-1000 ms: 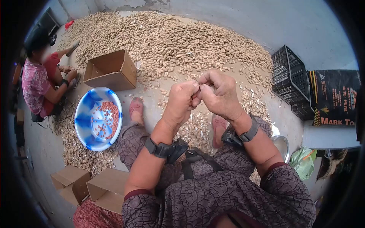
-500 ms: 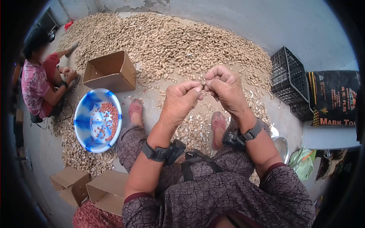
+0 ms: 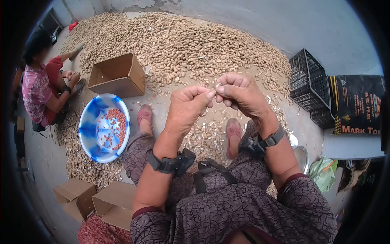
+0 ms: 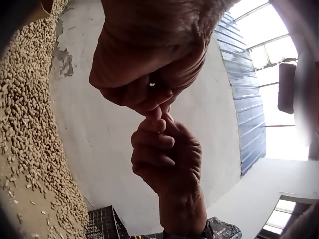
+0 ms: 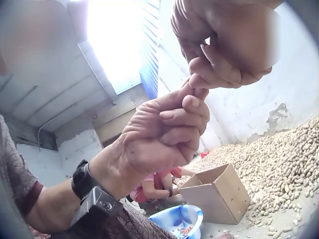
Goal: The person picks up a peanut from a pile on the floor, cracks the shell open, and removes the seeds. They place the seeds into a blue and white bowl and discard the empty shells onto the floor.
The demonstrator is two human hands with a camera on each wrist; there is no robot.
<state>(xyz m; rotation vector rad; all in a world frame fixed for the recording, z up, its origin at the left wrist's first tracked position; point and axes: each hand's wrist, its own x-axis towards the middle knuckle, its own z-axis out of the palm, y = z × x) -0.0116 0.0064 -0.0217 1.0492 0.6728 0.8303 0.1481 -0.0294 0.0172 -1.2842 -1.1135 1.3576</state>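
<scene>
In the head view my left hand (image 3: 187, 109) and right hand (image 3: 243, 92) meet fingertip to fingertip above the floor between my feet. A small pale peanut shell (image 3: 218, 85) shows at the right thumb and forefinger, and the left thumb and forefinger pinch at its near side. Most of the peanut is hidden by the fingertips. From the left wrist, the right hand (image 4: 169, 154) appears below with its other fingers curled. In the right wrist view the left hand (image 5: 159, 129) has its fingers folded toward the palm.
A blue-and-white basin (image 3: 87, 142) holding reddish kernels stands at left, near an open cardboard box (image 3: 134, 79). Unshelled peanuts (image 3: 174, 44) are heaped by the wall. Broken shells (image 3: 203, 140) litter the floor. Black crates (image 3: 308, 81) stand right; another person (image 3: 40, 89) sits left.
The hands were pressed closer together, then drew slightly apart and turned, with a brownish peanut showing between the fingertips. Now a pale bit of shell shows there. The basin and boxes stay put.
</scene>
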